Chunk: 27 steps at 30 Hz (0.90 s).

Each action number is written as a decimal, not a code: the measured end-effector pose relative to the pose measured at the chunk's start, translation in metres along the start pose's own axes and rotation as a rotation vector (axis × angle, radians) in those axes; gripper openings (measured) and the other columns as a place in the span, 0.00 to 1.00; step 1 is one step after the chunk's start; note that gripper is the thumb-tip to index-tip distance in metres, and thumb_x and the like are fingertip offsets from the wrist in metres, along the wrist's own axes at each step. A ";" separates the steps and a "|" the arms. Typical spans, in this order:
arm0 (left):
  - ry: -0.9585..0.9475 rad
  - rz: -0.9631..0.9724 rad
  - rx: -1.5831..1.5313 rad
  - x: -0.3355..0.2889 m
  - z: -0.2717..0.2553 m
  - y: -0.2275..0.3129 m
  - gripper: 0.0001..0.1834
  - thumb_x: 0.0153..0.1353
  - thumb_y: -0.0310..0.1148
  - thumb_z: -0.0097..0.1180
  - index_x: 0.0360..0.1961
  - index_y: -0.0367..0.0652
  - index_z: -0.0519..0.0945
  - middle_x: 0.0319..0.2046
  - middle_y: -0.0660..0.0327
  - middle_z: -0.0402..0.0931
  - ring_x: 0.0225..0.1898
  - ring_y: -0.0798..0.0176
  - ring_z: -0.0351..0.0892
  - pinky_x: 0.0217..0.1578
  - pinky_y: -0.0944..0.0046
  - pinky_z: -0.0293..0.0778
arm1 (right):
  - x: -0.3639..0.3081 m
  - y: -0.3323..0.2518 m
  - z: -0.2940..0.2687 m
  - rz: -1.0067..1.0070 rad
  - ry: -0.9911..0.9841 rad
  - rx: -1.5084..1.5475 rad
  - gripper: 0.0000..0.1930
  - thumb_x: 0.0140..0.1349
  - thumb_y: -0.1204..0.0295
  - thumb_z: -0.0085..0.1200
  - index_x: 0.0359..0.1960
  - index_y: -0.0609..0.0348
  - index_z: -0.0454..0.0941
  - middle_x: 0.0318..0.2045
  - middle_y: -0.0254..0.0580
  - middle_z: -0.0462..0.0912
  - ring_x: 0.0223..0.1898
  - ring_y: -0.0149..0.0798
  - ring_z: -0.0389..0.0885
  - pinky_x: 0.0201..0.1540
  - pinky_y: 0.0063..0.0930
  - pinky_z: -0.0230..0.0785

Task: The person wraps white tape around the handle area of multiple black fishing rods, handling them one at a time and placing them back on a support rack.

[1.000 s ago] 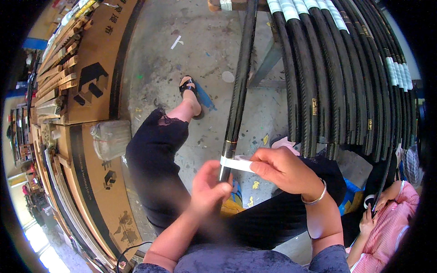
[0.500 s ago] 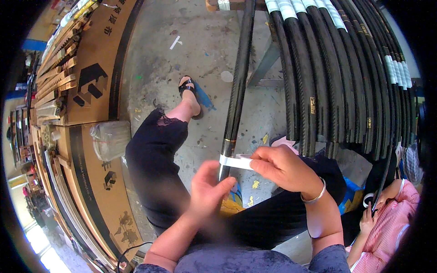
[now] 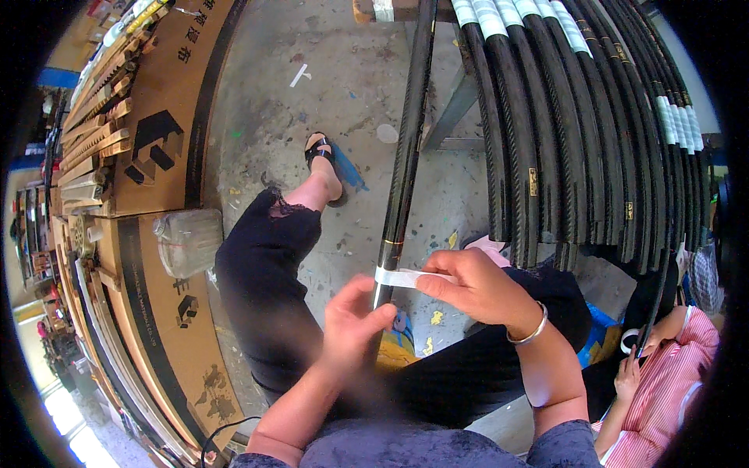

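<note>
Cardboard boxes left, black rods racked right.

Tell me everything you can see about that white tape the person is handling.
The white tape is a narrow, thin strip, papery or cloth-like by its look. One end lies against the black rod near a gold band; whether it goes all the way round is hidden. From there it runs sideways, pulled fairly straight, to the right hand, which pinches its free end. The left hand grips the rod just below it, thumb close under the strip.
</note>
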State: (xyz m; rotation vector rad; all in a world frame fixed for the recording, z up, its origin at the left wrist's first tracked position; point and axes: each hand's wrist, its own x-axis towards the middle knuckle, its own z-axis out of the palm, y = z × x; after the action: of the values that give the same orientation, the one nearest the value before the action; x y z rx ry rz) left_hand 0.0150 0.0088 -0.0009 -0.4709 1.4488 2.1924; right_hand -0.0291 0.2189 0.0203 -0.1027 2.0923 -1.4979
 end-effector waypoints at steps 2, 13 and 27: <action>0.002 0.003 -0.010 0.001 0.002 0.002 0.21 0.50 0.34 0.70 0.41 0.36 0.76 0.31 0.63 0.74 0.26 0.68 0.75 0.27 0.69 0.73 | 0.002 0.002 0.004 0.006 0.017 -0.039 0.22 0.59 0.54 0.57 0.25 0.65 0.79 0.16 0.52 0.75 0.19 0.46 0.76 0.24 0.37 0.64; -0.035 0.001 0.031 0.001 -0.005 0.002 0.24 0.50 0.40 0.70 0.40 0.34 0.76 0.31 0.63 0.73 0.26 0.68 0.75 0.26 0.69 0.73 | 0.013 0.006 0.013 0.043 0.031 -0.138 0.28 0.58 0.46 0.54 0.24 0.65 0.80 0.18 0.56 0.77 0.23 0.53 0.80 0.26 0.40 0.68; -0.040 -0.099 -0.117 -0.004 -0.011 0.001 0.25 0.54 0.42 0.66 0.44 0.39 0.70 0.33 0.59 0.77 0.31 0.63 0.79 0.37 0.61 0.78 | 0.024 0.019 0.034 0.002 0.018 0.097 0.24 0.61 0.50 0.53 0.27 0.64 0.80 0.19 0.49 0.78 0.23 0.36 0.75 0.28 0.34 0.66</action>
State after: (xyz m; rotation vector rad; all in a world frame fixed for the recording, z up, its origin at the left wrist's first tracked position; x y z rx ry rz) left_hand 0.0181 -0.0023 -0.0025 -0.5235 1.2545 2.2028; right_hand -0.0285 0.1879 -0.0137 -0.0512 2.0291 -1.6012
